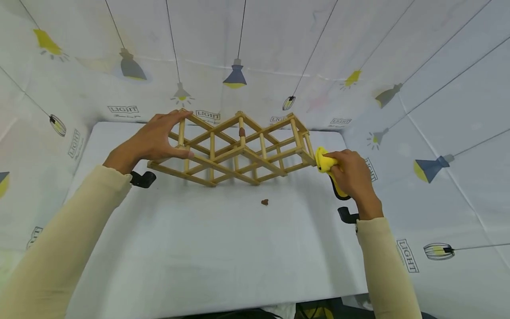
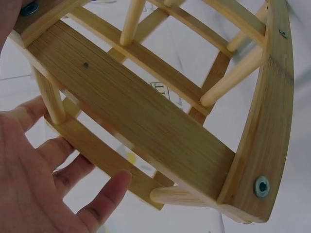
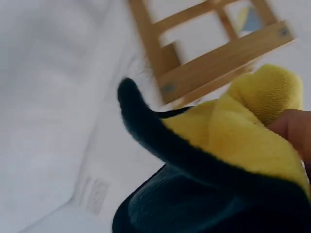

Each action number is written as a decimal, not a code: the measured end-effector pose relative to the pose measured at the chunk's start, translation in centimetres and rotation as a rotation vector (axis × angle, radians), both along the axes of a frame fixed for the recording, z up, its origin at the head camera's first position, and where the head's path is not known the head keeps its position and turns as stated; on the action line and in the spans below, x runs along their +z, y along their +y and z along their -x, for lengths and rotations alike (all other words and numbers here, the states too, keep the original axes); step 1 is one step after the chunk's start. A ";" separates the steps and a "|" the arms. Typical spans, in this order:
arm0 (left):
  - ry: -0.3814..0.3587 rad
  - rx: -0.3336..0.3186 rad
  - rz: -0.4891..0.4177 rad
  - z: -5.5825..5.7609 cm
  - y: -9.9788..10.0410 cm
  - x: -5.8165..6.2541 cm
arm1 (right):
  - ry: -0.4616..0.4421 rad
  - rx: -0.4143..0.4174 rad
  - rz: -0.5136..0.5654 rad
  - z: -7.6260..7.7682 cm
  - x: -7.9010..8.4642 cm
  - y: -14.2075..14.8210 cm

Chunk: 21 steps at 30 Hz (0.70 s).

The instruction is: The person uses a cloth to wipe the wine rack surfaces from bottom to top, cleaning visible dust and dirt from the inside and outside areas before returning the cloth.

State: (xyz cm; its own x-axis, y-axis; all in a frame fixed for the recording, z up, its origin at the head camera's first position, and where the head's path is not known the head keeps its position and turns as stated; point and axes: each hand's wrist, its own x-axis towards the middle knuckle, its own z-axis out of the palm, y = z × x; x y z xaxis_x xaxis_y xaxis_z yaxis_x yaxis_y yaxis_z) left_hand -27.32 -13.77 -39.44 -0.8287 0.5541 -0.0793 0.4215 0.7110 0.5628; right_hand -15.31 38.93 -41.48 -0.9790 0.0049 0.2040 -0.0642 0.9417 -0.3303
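Observation:
A wooden lattice rack (image 1: 244, 151) of crossed slats and round dowels stands at the back of the table. My left hand (image 1: 153, 137) holds its left end, the thumb along the front and the fingers over the top. In the left wrist view, slats joined by metal rivets (image 2: 262, 186) fill the frame, with the fingers (image 2: 109, 196) beside and below them. My right hand (image 1: 353, 175) grips a bunched cloth (image 1: 324, 161), yellow on one side and dark on the other, at the rack's right end. Close up, the cloth (image 3: 228, 131) overlaps the rack's corner in the right wrist view.
A small brown piece (image 1: 264, 202) lies on the white table (image 1: 223, 248) in front of the rack. A brown patch (image 1: 241, 132) shows on a middle dowel. White sheeting printed with lamps (image 1: 235, 77) encloses the back and sides. Dark items lie beyond the front edge.

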 end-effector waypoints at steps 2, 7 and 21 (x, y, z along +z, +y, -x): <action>-0.007 -0.004 0.007 0.0 0.2 0.1 | 0.112 0.031 0.075 -0.1 0.3 -0.9; -0.001 0.001 0.013 -0.1 0.3 0.2 | 0.244 0.207 0.254 0.7 2.1 -4.3; 0.011 -0.008 0.004 0.0 0.3 0.0 | 0.106 0.013 0.012 1.9 0.0 0.0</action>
